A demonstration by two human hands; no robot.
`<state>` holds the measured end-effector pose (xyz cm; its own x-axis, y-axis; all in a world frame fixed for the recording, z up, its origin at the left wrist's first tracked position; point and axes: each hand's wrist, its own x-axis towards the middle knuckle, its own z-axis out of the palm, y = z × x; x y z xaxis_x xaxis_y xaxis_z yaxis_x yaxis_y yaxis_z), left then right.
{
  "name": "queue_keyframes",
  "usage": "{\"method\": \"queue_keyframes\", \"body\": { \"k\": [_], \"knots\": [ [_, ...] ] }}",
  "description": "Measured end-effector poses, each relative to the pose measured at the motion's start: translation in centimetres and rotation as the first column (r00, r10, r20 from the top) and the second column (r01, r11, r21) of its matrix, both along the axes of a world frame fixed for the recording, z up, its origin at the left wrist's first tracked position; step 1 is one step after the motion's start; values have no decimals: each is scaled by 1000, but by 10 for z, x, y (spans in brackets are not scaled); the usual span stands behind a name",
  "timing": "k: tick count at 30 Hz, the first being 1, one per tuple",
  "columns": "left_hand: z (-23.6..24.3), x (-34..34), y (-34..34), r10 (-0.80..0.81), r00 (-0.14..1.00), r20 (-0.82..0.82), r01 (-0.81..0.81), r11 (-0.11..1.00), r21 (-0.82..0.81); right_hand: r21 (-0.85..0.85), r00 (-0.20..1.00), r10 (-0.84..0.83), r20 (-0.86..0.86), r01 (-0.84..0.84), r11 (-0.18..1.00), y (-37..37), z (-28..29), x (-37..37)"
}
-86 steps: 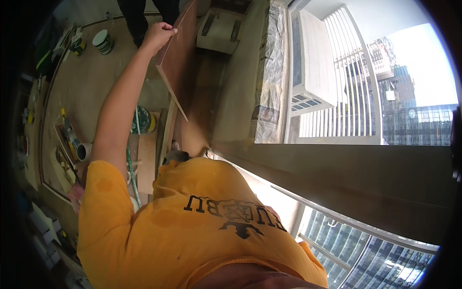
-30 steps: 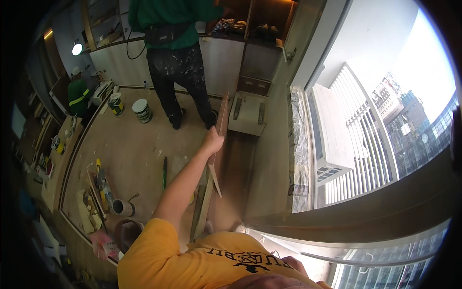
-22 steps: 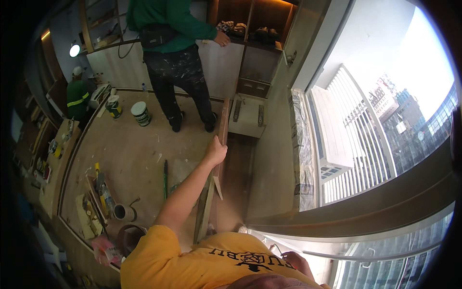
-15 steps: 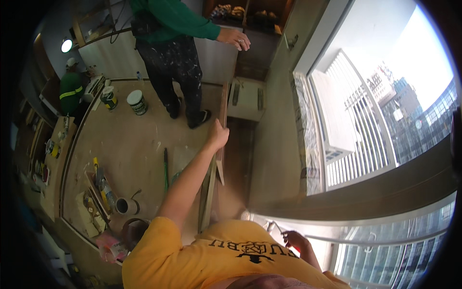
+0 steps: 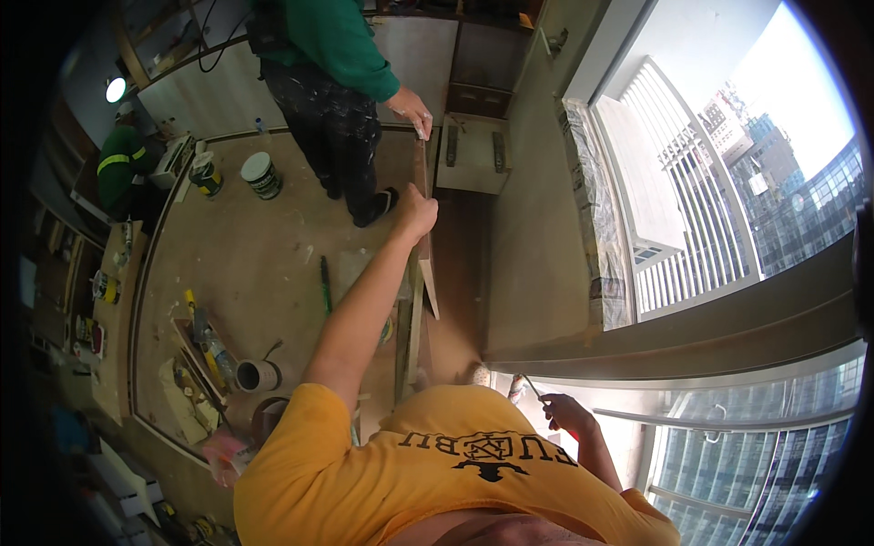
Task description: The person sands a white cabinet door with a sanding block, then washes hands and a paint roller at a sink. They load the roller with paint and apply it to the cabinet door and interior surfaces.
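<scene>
My left hand (image 5: pixel 417 214) reaches forward, fingers wrapped round the edge of a long, narrow wooden board (image 5: pixel 421 168). Farther along it, a co-worker's hand (image 5: pixel 412 111) touches the far end. At the lower right my right hand (image 5: pixel 566 415) is closed on what looks like a small paint roller (image 5: pixel 517 389), with a thin bent metal rod and a bit of red at the handle. The roller is beside the window, partly lost in glare. Below my left hand, a pale strip of wood (image 5: pixel 430 289) slants beside the board.
The co-worker in green (image 5: pixel 332 45) stands ahead on the brown platform (image 5: pixel 264 237). Paint buckets (image 5: pixel 261 176), a grey cup-like container (image 5: pixel 258 375), a green stick-like tool (image 5: pixel 325 284) and a tool tray (image 5: pixel 202 359) lie about. A window ledge (image 5: pixel 596 214) runs along the right.
The co-worker's outstretched hand has come down onto the board's far end. My left hand still grips the board, and my right hand keeps the roller. The view has shifted slightly.
</scene>
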<state>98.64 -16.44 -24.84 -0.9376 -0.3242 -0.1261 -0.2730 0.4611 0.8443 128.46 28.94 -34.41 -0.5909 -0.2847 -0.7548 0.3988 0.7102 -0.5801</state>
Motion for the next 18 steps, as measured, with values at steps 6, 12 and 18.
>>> {"method": "queue_keyframes", "body": {
  "k": [6,12,18],
  "knots": [
    [-12,6,4,80,992,-102,-86,995,-56,-64,977,-202,68,207,976,-22,12,-10],
    [-7,19,16,48,995,-92,-50,999,-14,-117,965,-251,-81,240,964,-46,40,-20],
    [-10,21,12,55,990,-128,-58,998,-20,-229,928,-282,-245,227,946,-65,60,-35]
  ]
}}
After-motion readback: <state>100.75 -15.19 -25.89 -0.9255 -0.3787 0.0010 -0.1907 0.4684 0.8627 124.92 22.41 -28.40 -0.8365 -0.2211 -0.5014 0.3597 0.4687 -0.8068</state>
